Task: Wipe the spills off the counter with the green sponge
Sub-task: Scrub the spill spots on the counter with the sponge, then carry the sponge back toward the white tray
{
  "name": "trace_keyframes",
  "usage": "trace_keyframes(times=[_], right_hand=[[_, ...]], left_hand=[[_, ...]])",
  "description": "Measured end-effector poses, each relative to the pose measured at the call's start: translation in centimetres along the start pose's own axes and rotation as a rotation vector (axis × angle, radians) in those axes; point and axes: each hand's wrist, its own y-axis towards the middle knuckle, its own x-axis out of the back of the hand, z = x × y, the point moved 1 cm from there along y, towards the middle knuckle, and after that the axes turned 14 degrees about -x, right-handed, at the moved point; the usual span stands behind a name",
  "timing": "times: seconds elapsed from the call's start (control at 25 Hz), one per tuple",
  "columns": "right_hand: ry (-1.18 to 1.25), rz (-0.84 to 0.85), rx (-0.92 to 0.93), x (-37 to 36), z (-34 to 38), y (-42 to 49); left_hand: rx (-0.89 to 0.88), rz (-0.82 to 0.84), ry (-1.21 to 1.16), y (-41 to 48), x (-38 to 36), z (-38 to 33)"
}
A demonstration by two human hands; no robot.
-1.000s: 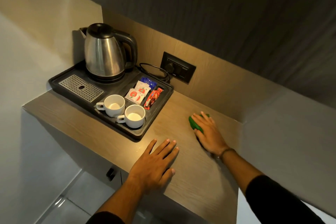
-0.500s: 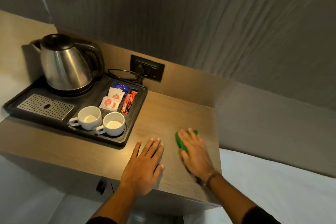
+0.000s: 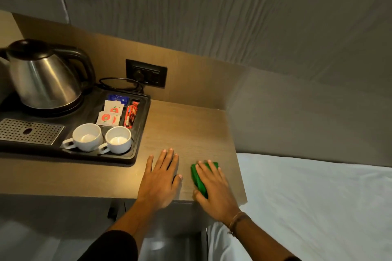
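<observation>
The green sponge point(image 3: 198, 178) lies flat on the wooden counter point(image 3: 186, 131), close to its front right corner. My right hand point(image 3: 214, 190) presses down on top of it, fingers spread over it, hiding most of the sponge. My left hand point(image 3: 160, 180) rests flat on the counter just to the left, fingers apart, holding nothing. I cannot make out any spill on the wood.
A black tray point(image 3: 140, 125) takes up the counter's left side, with a steel kettle point(image 3: 42, 78), two white cups point(image 3: 88, 136), sachets and a drip grid. A wall socket point(image 3: 146, 72) sits behind. White bedding point(image 3: 318, 197) lies right of the counter edge.
My right hand has dragged the sponge from the back of the counter toward the front edge. The left hand stays flat beside it. The camera has swung to the right.
</observation>
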Motion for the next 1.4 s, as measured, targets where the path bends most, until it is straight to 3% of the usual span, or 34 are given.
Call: trace_keyframes(times=[0.16, 0.4, 0.56, 0.72, 0.8, 0.96, 1.12, 1.4], right_hand=[[0.025, 0.041, -0.024, 1.3, 0.0, 1.3], [-0.149, -0.095, -0.047, 1.1, 3.3, -1.6], [-0.251, -0.17, 0.205, -0.4, 6.3, -9.2], [-0.197, -0.089, 0.429, -4.5, 10.6, -19.8], [-0.184, 0.031, 0.673, -6.8, 14.8, -29.4], [-0.098, 0.067, 0.685, -10.1, 16.2, -35.0], [-0.067, 0.232, 0.959, -13.2, 23.1, -48.8], [-0.036, 0.322, 1.289, -18.2, 31.9, -68.8]], left_hand=[[0.026, -0.005, -0.044, -1.7, 0.8, -0.6], [0.214, -0.037, -0.02, -13.3, 2.2, -3.2], [0.428, -0.058, 0.028, -24.4, 2.5, -7.0], [0.656, -0.145, 0.065, -38.0, 1.6, -13.3], [0.883, -0.163, 0.096, -48.4, 0.1, -19.1], [0.959, -0.134, 0.067, -53.9, -1.2, -22.3], [1.245, -0.137, 0.097, -68.8, -2.2, -30.4], [1.549, -0.132, 0.058, -87.8, -3.6, -39.9]])
